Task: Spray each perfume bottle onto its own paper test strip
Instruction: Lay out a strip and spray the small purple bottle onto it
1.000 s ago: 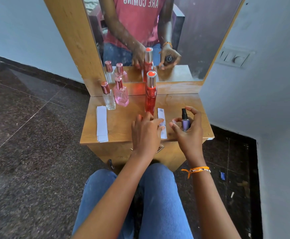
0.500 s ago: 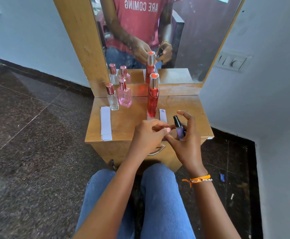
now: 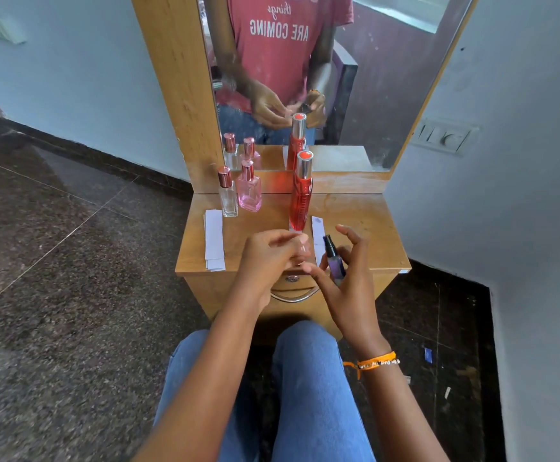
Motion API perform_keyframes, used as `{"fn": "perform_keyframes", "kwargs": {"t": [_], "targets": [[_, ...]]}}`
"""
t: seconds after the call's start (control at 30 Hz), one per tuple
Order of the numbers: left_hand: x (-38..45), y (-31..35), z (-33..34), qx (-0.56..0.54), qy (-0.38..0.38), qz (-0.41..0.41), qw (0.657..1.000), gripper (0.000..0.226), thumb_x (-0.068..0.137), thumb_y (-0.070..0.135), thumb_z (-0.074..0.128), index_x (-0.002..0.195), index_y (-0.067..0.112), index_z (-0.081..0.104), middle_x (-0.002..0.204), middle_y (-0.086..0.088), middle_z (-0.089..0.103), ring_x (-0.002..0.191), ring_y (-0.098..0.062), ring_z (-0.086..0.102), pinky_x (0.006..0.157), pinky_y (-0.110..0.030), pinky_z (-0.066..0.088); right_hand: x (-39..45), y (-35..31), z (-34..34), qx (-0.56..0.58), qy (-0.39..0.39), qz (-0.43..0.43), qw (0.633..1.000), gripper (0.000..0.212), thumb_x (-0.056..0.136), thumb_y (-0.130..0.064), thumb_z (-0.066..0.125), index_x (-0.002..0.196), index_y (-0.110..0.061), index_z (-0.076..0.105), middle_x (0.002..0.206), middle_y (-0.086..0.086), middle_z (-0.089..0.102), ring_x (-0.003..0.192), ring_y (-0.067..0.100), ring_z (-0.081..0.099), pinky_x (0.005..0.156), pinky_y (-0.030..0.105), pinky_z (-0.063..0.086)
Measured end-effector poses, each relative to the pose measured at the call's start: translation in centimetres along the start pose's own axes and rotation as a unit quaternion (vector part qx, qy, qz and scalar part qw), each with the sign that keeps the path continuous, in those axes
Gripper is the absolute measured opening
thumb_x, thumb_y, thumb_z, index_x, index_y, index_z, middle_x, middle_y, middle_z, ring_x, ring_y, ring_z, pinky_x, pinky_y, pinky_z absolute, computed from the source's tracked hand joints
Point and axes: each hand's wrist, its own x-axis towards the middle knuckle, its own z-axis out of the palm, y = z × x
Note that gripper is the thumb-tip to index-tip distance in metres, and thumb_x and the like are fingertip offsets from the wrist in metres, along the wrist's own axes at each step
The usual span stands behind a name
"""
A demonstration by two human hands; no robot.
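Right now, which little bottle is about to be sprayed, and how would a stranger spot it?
Find the wooden dressing table under the mirror. At its front edge, the right hand holds a small purple bottle. Unlike the red, pink and clear bottles standing at the back with metallic caps, it has a bare black spray nozzle.

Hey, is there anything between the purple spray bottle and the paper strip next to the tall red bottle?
Nothing solid. The purple spray bottle, in the right hand, sits right over the paper strip; the left hand hovers just beside it.
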Motion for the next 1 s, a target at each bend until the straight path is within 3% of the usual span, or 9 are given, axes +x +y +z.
{"fn": "perform_keyframes", "kwargs": {"t": [0.1,0.2,0.27,0.4,0.57,0.67,0.77,0.87,1.0], "targets": [[0.1,0.5,-0.3,-0.056,0.018,0.012,0.998,0.010,0.084,0.015,0.066,0.090,0.008,0.069,0.075,-0.001,0.073,0.076,-0.013,0.071,0.072,-0.020,0.057,-1.1,0.4,0.8,-0.005,-0.037,0.006,0.999,0.045,0.091,-0.013,0.059,0.125,-0.025,0.032,0.085,0.003,0.060,0.081,-0.002,0.061,0.068,0.008,0.045],[-0.2,0.6,-0.2,-0.028,0.020,0.017,0.999,0.004,0.083,0.016,0.067,0.083,0.013,0.069,0.068,0.005,0.073,0.072,-0.006,0.069,0.064,-0.014,0.053,-1.5,0.9,1.5,-0.015,-0.062,0.008,0.998,0.049,0.092,-0.019,0.058,0.129,-0.031,0.029,0.088,0.023,0.062,0.084,0.025,0.063,0.072,0.029,0.051],[-0.6,0.6,0.0,-0.013,0.010,0.014,1.000,0.006,0.083,0.014,0.067,0.078,0.012,0.069,0.067,0.003,0.071,0.067,-0.006,0.067,0.055,-0.015,0.051,-1.3,0.9,1.8,-0.014,-0.063,0.013,0.998,0.053,0.091,-0.019,0.059,0.132,-0.034,0.028,0.094,0.019,0.063,0.082,0.029,0.064,0.073,0.037,0.052],[-1.0,0.5,0.1,0.010,-0.008,-0.002,1.000,0.008,0.082,0.016,0.069,0.077,0.011,0.070,0.063,0.008,0.068,0.059,0.000,0.063,0.052,-0.014,0.049,-0.9,0.7,1.9,-0.005,-0.068,-0.003,0.998,0.057,0.091,-0.012,0.058,0.135,-0.035,0.031,0.108,0.002,0.065,0.091,0.018,0.066,0.081,0.031,0.052],[-0.9,0.8,-0.5,0.050,-0.035,0.001,0.998,0.008,0.081,0.016,0.069,0.086,0.009,0.072,0.071,0.002,0.068,0.051,0.000,0.061,0.054,-0.010,0.048,-1.3,0.5,1.8,0.006,-0.051,-0.007,0.999,0.047,0.091,-0.008,0.058,0.128,-0.031,0.041,0.087,0.001,0.063,0.072,0.021,0.060,0.066,0.029,0.049],[-0.9,0.8,-0.8,0.077,-0.048,0.000,0.996,0.015,0.088,0.025,0.062,0.087,0.015,0.073,0.079,0.003,0.070,0.062,0.005,0.065,0.061,-0.004,0.046,-1.2,0.6,1.6,0.034,-0.049,0.022,0.998,0.040,0.092,-0.007,0.056,0.124,-0.028,0.044,0.079,0.005,0.061,0.063,0.010,0.050,0.059,0.022,0.041],[-0.7,0.5,-1.0,0.096,-0.040,-0.004,0.995,0.027,0.092,0.037,0.053,0.093,0.020,0.073,0.100,0.004,0.072,0.095,-0.007,0.066,0.088,-0.021,0.048,-0.9,0.6,1.3,0.039,-0.042,0.040,0.998,0.038,0.092,-0.005,0.054,0.120,-0.029,0.045,0.070,0.010,0.057,0.056,0.004,0.045,0.055,0.016,0.039],[-0.8,0.3,-0.9,0.105,-0.017,0.014,0.994,0.027,0.095,0.034,0.046,0.096,0.023,0.071,0.103,0.011,0.067,0.100,-0.010,0.061,0.081,-0.018,0.044,-0.6,0.7,1.0,0.043,-0.027,0.042,0.998,0.036,0.092,-0.006,0.053,0.116,-0.032,0.046,0.057,-0.004,0.037,0.049,0.003,0.033,0.050,0.013,0.034],[-0.5,-0.2,-0.6,0.199,0.011,0.069,0.978,0.023,0.096,0.025,0.047,0.100,0.024,0.069,0.104,0.010,0.067,0.099,-0.011,0.060,0.080,-0.022,0.045,0.1,1.1,0.6,0.060,0.015,0.063,0.996,0.040,0.093,-0.009,0.052,0.110,-0.043,0.041,0.059,-0.008,0.036,0.054,0.015,0.034,0.052,0.028,0.036]]}}
